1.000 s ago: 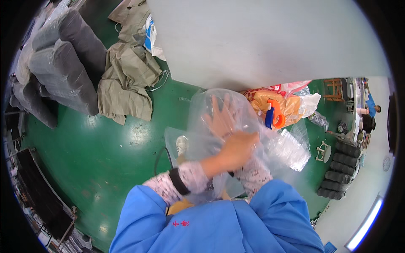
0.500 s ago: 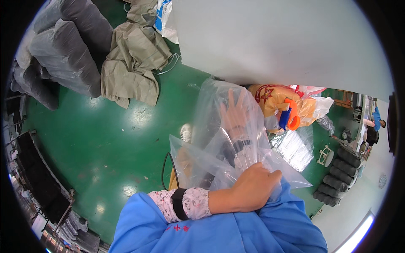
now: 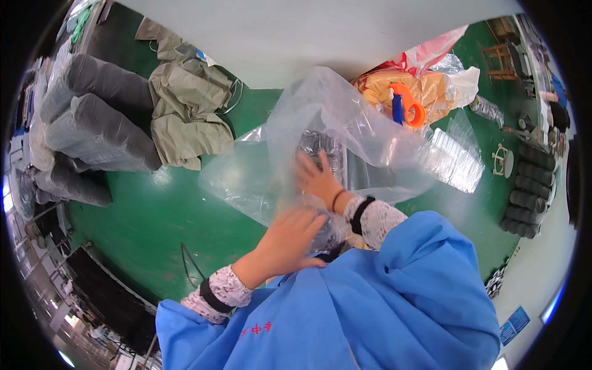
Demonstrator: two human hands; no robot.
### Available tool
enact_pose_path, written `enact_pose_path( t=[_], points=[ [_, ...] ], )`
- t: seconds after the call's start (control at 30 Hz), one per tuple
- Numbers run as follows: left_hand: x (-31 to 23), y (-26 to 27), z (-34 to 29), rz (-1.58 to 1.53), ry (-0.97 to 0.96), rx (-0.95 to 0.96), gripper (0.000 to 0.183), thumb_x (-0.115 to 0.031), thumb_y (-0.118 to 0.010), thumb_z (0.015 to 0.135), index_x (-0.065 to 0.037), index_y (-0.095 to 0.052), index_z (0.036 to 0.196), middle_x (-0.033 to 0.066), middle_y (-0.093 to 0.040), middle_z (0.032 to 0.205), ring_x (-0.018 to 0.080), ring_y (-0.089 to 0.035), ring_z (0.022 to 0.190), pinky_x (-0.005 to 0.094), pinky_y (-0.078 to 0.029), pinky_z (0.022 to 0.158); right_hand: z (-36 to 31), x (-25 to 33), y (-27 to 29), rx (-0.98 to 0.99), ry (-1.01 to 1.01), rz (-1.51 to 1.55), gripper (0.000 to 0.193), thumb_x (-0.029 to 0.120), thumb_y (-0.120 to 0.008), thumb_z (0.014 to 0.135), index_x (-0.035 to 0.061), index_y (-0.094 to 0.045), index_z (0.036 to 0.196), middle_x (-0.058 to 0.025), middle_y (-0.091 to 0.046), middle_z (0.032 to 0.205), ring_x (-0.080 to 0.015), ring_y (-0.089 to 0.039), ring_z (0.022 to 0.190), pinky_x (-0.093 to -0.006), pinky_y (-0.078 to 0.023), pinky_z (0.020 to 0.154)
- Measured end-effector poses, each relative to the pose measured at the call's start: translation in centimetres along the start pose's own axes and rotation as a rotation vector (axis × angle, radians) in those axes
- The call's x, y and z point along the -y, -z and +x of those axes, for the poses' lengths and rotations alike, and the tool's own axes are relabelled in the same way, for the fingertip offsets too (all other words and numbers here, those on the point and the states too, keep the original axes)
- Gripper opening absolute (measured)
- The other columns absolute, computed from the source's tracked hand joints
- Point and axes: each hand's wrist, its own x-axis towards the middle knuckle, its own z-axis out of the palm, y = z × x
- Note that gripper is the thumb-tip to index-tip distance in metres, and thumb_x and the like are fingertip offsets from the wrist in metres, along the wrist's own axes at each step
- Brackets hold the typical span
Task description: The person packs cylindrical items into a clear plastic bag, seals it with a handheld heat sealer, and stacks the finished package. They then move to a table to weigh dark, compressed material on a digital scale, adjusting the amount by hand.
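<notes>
A large clear plastic bag point(image 3: 370, 166) spreads over the middle, its film fanning out to both sides. Amid the film shows a dark bundle in shiny clear wrap point(image 3: 320, 143). My right hand point(image 3: 319, 182) is over the bundle with its fingers spread; whether it presses on it I cannot tell. Nearer my body, my left hand point(image 3: 288, 239) reaches across the near part of the bundle, fingers stretched out and slightly blurred. Neither hand grips anything that I can see. Film and hands hide much of the bundle.
An orange and blue tape dispenser point(image 3: 407, 106) lies on a yellow-orange sack point(image 3: 425, 86) at the right. A pale panel point(image 3: 246, 37) borders the far side. Grey wrapped rolls point(image 3: 102, 132) and a khaki cloth point(image 3: 188, 117) lie at the left on the green floor point(image 3: 166, 216).
My right hand has come out of the bag and moved over the dark bundle. My left hand has let go of the bag's edge and opened. The view has shifted.
</notes>
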Motion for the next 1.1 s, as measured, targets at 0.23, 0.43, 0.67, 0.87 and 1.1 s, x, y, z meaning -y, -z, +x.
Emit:
enact_pose_path(
  t=[0.23,0.43,0.67,0.87,1.1],
  points=[
    [-0.2,-10.4,-8.6,0.169,0.255,0.528,0.03,-0.022,-0.057,0.081,-0.009,-0.061,0.107,0.0092,-0.065,0.092,0.0254,-0.062,0.095,0.0389,-0.048,0.085,-8.9,7.4,-5.1,0.215,0.546,0.107,0.048,0.046,-0.058,0.08,0.0202,-0.056,0.121,-0.0096,-0.04,0.145,-0.0366,-0.019,0.142,-0.0611,-0.002,0.115],
    [-1.6,-12.6,-12.2,0.071,0.093,0.002,0.025,-0.02,-0.058,0.077,-0.01,-0.066,0.098,0.0067,-0.063,0.09,0.028,-0.061,0.091,0.0437,-0.044,0.086,-9.7,7.1,-7.8,0.128,0.58,0.324,0.043,0.04,-0.062,0.078,0.0279,-0.058,0.119,-0.0093,-0.04,0.143,-0.0387,-0.02,0.141,-0.0586,-0.006,0.116],
    [-3.3,-2.3,-12.1,-0.04,0.12,0.03,0.022,-0.018,-0.061,0.076,-0.008,-0.066,0.095,0.0087,-0.063,0.087,0.0293,-0.061,0.087,0.0427,-0.047,0.083,-8.2,5.6,-5.7,0.035,0.44,0.246,0.06,0.047,-0.062,0.079,0.0217,-0.051,0.132,-0.0117,-0.039,0.144,-0.0365,-0.023,0.14,-0.0555,-0.01,0.115],
    [-0.1,3.5,2.8,0.356,-0.135,-0.237,0.018,-0.024,-0.063,0.08,-0.008,-0.067,0.088,0.0081,-0.064,0.078,0.0253,-0.062,0.084,0.0432,-0.042,0.092,-1.3,0.0,6.5,0.501,-0.082,0.072,0.057,0.055,-0.056,0.083,0.0109,-0.065,0.117,-0.016,-0.065,0.111,-0.0346,-0.056,0.114,-0.0548,-0.023,0.109],
    [9.2,6.7,-4.2,0.737,0.493,0.799,0.069,-0.06,-0.033,0.093,-0.007,-0.074,0.075,0.0078,-0.069,0.076,0.0259,-0.066,0.08,0.0443,-0.035,0.101,-12.1,-6.8,11.4,0.773,-0.462,-0.112,0.069,0.067,-0.047,0.085,0.0045,-0.074,0.095,-0.0179,-0.067,0.103,-0.0364,-0.058,0.107,-0.0431,-0.031,0.107]
  ],
)
